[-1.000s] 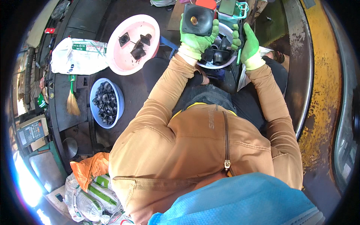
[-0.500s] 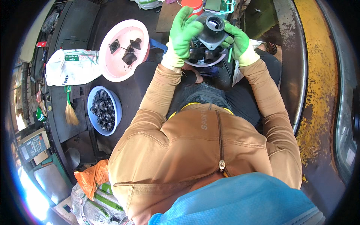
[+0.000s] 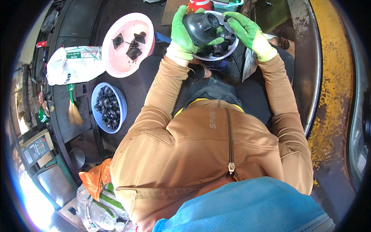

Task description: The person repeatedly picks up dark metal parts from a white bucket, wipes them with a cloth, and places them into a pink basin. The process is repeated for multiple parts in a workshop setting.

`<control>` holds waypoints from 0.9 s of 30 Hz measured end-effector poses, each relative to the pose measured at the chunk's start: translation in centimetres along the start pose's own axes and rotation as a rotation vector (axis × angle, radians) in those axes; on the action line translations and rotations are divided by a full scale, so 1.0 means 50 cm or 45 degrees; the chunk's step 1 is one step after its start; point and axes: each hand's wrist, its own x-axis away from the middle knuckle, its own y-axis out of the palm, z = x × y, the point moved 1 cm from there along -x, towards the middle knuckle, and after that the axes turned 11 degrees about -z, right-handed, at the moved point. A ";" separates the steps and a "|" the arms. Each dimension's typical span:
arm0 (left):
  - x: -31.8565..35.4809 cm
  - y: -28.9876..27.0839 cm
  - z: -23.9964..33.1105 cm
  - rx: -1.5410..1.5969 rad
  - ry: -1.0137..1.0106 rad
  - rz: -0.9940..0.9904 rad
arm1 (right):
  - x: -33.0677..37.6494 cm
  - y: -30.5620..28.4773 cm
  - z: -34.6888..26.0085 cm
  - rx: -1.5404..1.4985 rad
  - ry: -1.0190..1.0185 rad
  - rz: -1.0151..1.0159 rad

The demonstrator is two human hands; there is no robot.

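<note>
Head view, left hand: the gloved left hand [image 3: 181, 38] is clasped around a black flared part [image 3: 201, 28], with green fingers along its far left side and under its lower edge.
Black flared part: up in the left hand, tilted, its round tube end toward the right hand and its broad squarish flange toward the lower left.
Right hand: the gloved right hand [image 3: 248, 34] is raised beside the part, apart from it, fingers bent; a small dark spot shows at its fingertips, and I cannot tell whether anything is pinched there.
White basin: seen behind the hands, the white basin [image 3: 232, 50] contains several black tubular parts [image 3: 220, 49], partly covered by the held one.
Pink basin: to the left, the pink basin [image 3: 118, 60] has a few dark pieces [image 3: 133, 53] lying in it.
Blue basin: nearer the body, the blue basin [image 3: 123, 106] is heaped with small black parts [image 3: 107, 108].
Left edge: a white sack [image 3: 58, 71] lies just beside the pink basin, a straw broom [image 3: 74, 113] below it.
Top: a red container [image 3: 200, 4] sits next to a teal basket [image 3: 228, 7].
Lower left: an orange bag [image 3: 94, 181] lies against white-and-green sacks [image 3: 96, 216].
Right edge: a worn yellow panel [image 3: 332, 77].
</note>
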 end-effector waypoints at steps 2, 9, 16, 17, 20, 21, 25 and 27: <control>0.005 0.008 0.012 0.010 -0.109 -0.072 | 0.003 -0.007 -0.008 0.269 -0.195 -0.055; 0.005 0.019 0.009 0.365 -0.430 -0.307 | 0.000 -0.028 -0.025 0.529 -0.520 -0.219; 0.004 -0.005 0.010 0.331 -0.446 -0.221 | 0.004 -0.028 -0.027 1.021 -0.996 -0.165; 0.005 -0.005 0.012 0.341 -0.451 -0.204 | 0.002 -0.027 -0.023 0.886 -0.840 -0.196; 0.007 -0.004 0.018 0.378 -0.453 -0.189 | 0.001 -0.024 -0.015 0.725 -0.656 -0.232; 0.008 -0.003 0.021 0.394 -0.447 -0.210 | 0.002 -0.022 -0.014 0.837 -0.781 -0.211; 0.009 -0.002 0.026 0.439 -0.400 -0.351 | 0.005 -0.015 -0.008 0.993 -0.921 -0.151; 0.006 -0.006 0.027 0.359 -0.305 -0.247 | 0.008 -0.006 0.000 0.628 -0.552 -0.175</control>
